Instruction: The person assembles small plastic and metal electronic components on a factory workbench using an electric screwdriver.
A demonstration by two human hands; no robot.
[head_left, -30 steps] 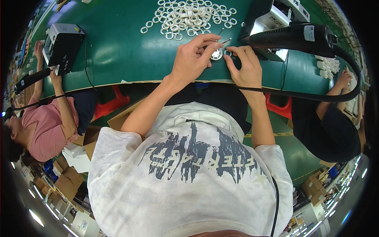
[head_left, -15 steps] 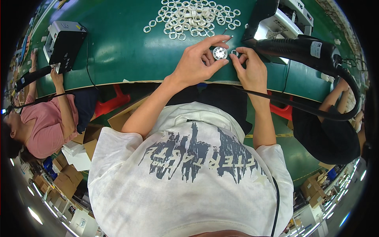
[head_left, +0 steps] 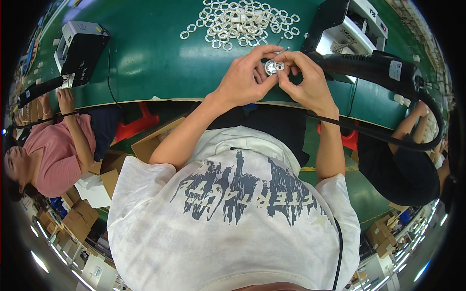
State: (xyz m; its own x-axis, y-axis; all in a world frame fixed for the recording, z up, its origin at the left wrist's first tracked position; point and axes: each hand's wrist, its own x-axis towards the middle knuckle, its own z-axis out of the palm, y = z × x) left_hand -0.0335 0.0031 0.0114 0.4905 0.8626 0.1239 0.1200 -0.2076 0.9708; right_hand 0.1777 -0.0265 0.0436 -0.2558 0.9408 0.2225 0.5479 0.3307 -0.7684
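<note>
My left hand [head_left: 241, 81] pinches a small round white disc [head_left: 270, 69] with spoke-like openings between thumb and fingers. Close against it from the right, my right hand [head_left: 310, 83] holds a small white ring [head_left: 280, 66] at its fingertips. The ring overlaps the disc's right side; whether it is seated on it I cannot tell, as fingers cover part of both. Just beyond my fingertips, a thin dark pin-like piece [head_left: 280, 41] shows. A loose pile of similar white rings [head_left: 240, 24] lies on the green table [head_left: 155, 63] ahead of my hands.
A black and silver machine [head_left: 340, 36] stands at the right, with a black handheld tool [head_left: 374, 68] and its hose reaching beside my right hand. Another such machine [head_left: 82, 53] is at the left. Co-workers sit on both sides, one in a pink shirt [head_left: 56, 155].
My right hand has moved left and slightly up, bringing the ring from beside the disc onto its right side. My left hand has shifted only slightly.
</note>
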